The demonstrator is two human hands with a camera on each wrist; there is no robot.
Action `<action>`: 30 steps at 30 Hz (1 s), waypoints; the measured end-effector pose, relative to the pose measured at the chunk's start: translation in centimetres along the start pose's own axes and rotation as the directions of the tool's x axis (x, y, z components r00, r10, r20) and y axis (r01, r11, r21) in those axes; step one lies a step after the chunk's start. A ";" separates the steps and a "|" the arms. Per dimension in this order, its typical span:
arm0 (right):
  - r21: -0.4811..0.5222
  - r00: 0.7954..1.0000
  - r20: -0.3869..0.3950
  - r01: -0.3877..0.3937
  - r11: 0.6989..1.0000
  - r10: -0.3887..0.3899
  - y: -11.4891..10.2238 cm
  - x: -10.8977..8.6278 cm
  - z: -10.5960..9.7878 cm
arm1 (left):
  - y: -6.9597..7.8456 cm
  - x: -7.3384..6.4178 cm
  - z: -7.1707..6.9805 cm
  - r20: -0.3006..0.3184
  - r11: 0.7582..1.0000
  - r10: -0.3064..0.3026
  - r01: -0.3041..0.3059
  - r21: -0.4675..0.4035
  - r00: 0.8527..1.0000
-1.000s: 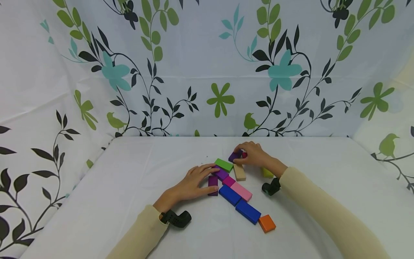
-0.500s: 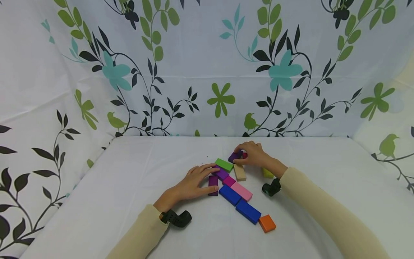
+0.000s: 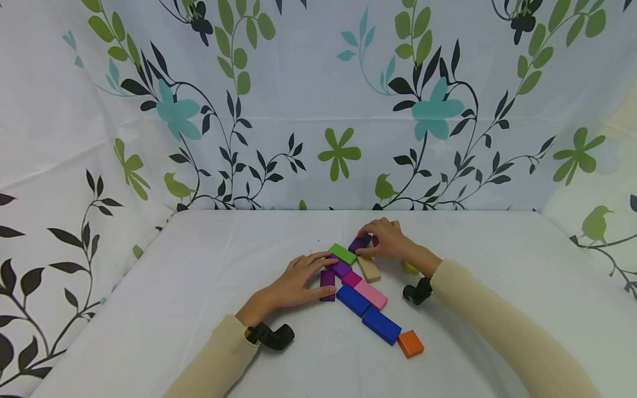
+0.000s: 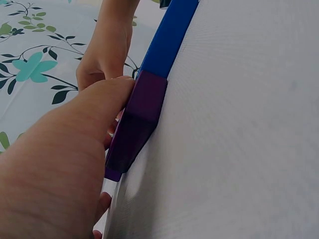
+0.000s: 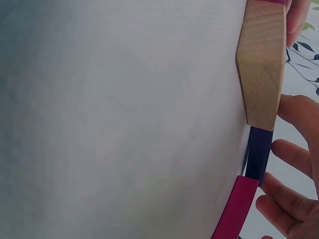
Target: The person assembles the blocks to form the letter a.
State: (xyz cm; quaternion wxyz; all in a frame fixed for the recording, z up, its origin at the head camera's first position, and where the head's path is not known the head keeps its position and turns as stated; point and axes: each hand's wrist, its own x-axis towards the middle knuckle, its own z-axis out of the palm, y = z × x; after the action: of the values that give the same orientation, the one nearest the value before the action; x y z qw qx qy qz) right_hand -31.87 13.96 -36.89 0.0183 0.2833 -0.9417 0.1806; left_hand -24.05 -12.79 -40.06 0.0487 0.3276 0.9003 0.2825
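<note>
1. Shifted since the earlier frame: dark-purple block (image 3: 356,244), now nearer the green block (image 3: 343,254); wooden block (image 3: 369,270), turned slightly.
2. Right hand (image 3: 387,239) pinches the dark-purple block.
3. Left hand (image 3: 297,281), fingers apart, touches violet block (image 3: 340,267) and plum block (image 3: 327,278).
4. White tabletop (image 3: 149,320) bears all blocks.
5. Leaf-and-flower-printed cloth (image 3: 298,105) hangs behind.
</note>
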 end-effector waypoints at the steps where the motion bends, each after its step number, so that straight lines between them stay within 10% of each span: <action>1: -0.003 1.000 0.000 0.004 1.000 -0.004 -0.1 0.0 0.0 | 0.0 0.0 0.0 0.000 1.000 0.000 0.000 0.001 1.000; 30: -0.008 1.000 0.022 0.023 1.000 -0.022 -0.4 -1.3 -0.5 | 0.2 0.0 -0.1 -0.008 1.000 0.006 -0.006 0.003 1.000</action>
State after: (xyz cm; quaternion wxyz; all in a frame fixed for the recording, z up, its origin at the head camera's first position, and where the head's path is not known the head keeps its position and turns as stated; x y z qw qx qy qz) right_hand -30.61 14.46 -36.44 0.0112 0.2958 -0.9394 0.1732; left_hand -23.94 -12.71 -39.91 0.0436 0.3294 0.8998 0.2827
